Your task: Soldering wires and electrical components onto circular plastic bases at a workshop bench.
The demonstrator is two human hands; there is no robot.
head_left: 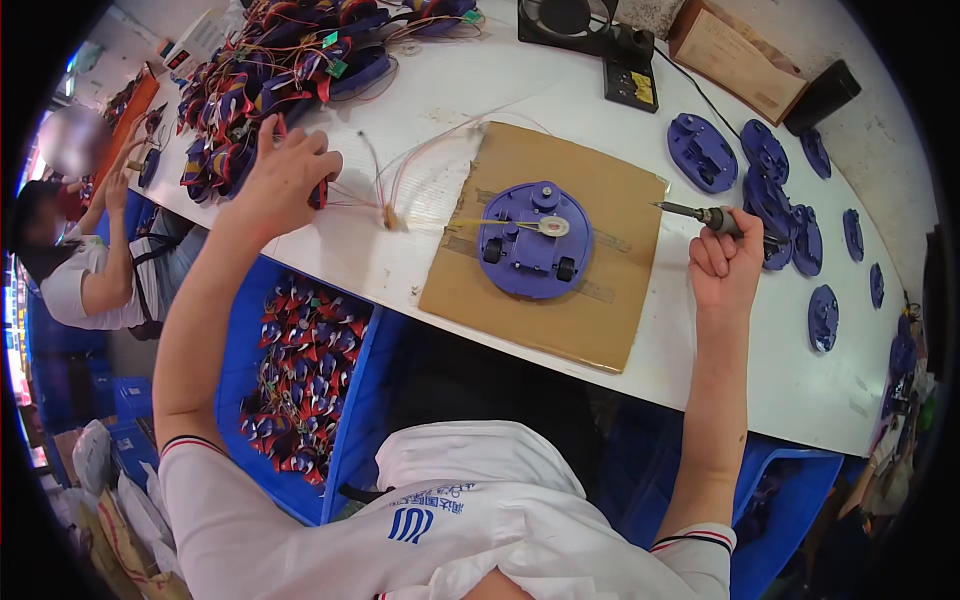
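My right hand [725, 262] grips a soldering iron [690, 210], its tip pointing left over the table. At the pile's near edge, my left hand [283, 180] closes around a red-and-dark part [320, 192], mostly hidden by the fingers. Thin wires [410, 165] trail rightward from it. A purple rounded plastic base [522, 262] with two black wheels lies on a brown cardboard sheet [545, 335] between my hands. On the base sits a small white oval piece [553, 227], from which yellow wires run left.
Several wired red-and-purple parts [290, 75] are heaped at back left. More purple bases [703, 152] lie at right. A soldering stand [630, 82] and black fan [565, 15] stand behind. Blue bins [345, 420] sit below the table edge. Another person [95, 280] sits at far left.
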